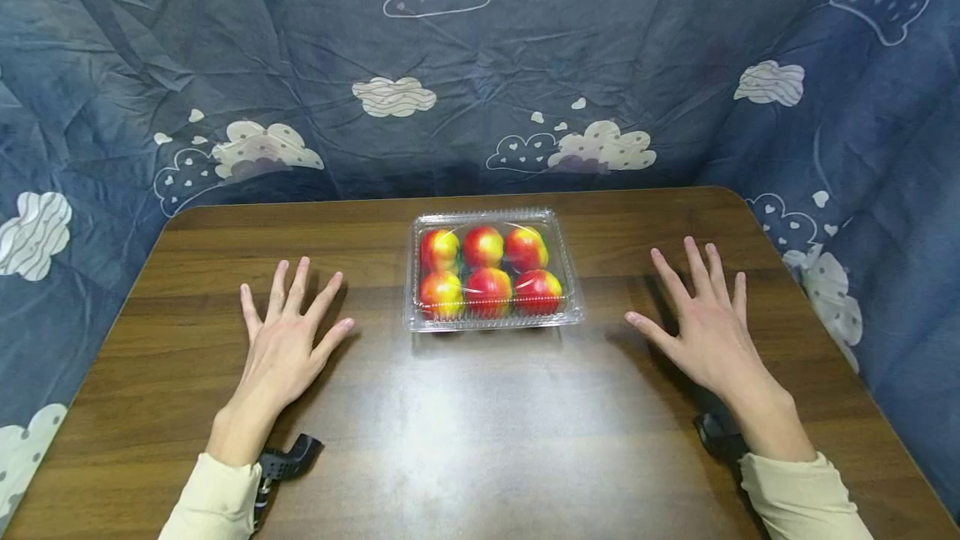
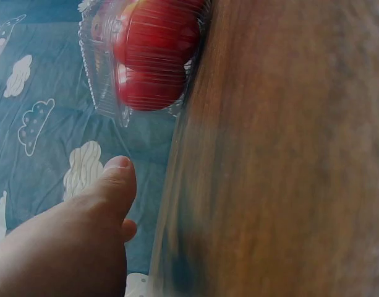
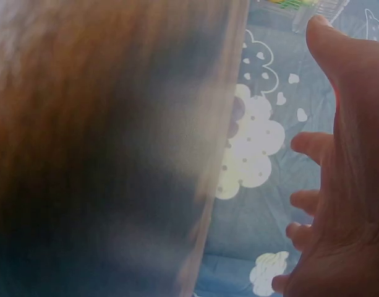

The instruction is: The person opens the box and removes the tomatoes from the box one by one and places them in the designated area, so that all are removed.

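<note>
A clear plastic clamshell box (image 1: 493,324) stands on the table between the two hands, its lid down. Inside it lie several red and yellow apples or similar round fruits (image 1: 488,291) in two rows. To the left of the box, my left hand (image 1: 285,352) is spread with straight fingers and holds nothing. On the other side my right hand (image 1: 708,344) is likewise spread, apart from the box. In the left wrist view, the box (image 2: 106,80) appears beyond the left thumb (image 2: 115,185). Only a corner of the box (image 3: 300,12) shows at the top of the right wrist view.
The brown wooden table (image 1: 480,440) has rounded far corners. A blue cloth with white clouds (image 1: 480,48) hangs behind it and along its sides. Black wrist devices sit at the left wrist (image 1: 288,458) and the right wrist (image 1: 720,436), below cream sleeves.
</note>
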Available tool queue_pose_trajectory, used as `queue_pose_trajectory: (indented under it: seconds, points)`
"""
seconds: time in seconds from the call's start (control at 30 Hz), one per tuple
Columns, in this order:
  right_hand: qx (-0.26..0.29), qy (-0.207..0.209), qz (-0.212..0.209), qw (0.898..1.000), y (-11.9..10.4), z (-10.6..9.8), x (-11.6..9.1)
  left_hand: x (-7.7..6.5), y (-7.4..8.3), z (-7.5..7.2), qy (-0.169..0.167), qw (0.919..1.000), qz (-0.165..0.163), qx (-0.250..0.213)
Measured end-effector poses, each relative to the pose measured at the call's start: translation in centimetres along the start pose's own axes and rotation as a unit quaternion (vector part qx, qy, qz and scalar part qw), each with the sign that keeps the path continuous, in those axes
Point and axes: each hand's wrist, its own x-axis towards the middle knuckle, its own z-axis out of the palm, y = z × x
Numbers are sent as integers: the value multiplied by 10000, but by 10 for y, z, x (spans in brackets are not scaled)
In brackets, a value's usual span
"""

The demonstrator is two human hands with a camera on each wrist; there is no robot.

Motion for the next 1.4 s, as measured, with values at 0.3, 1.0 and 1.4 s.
queue_pose_trajectory:
  seconds: [0.3,1.0,1.4]
  points:
    - [135,57,14,9999,0,-4,-1,1,3,2,-4,9995,-51,-304]
    - [332,218,-39,9992,-7,-4,5,8,0,4,-56,9972,-78,-736]
    - [751,342,-376,9959,-37,-6,24,11,11,18,-5,9917,-182,-1273]
